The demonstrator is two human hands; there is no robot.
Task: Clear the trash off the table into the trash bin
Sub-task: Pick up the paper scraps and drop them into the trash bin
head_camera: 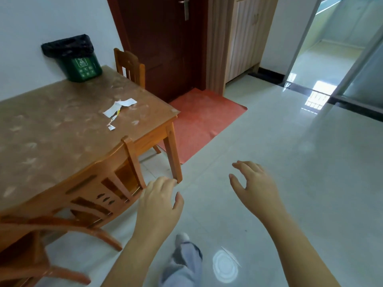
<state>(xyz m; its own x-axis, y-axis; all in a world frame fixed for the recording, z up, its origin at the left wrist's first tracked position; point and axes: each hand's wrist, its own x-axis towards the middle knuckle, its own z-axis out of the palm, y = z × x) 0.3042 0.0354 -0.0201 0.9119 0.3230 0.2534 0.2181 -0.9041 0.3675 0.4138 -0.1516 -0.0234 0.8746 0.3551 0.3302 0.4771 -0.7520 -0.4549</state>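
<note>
My left hand [159,201] and right hand [257,189] both hang out in front of me over the tiled floor [269,154], and neither has anything in it.

The trash is a torn white paper strip [119,106] with a small scrap [111,127] just nearer me. Both lie on the wooden table [51,125], ahead and to the left of my left hand and well out of reach. The green trash bin [83,65], lined with a black bag, stands on the same table, further on past the paper, at the far corner by the wall.

What worries me is the paper itself. It looks thin and light, so a quick grab could waft the small scrap off the near edge onto the floor, or leave it behind when I lift the strip. The table top looks glossy, so I judge flat paper will be hard to pinch up and may slide toward the edge. The chair [99,193] tucked in just left of my left hand stands between me and the table side, so leaning across it could knock it.

My left hand is palm down with fingers loosely curved. Its fingertips sit level with the foot of the table leg [172,152], and I cannot tell whether they touch it. My right hand is spread wider, thumb apart, touching nothing.
</note>
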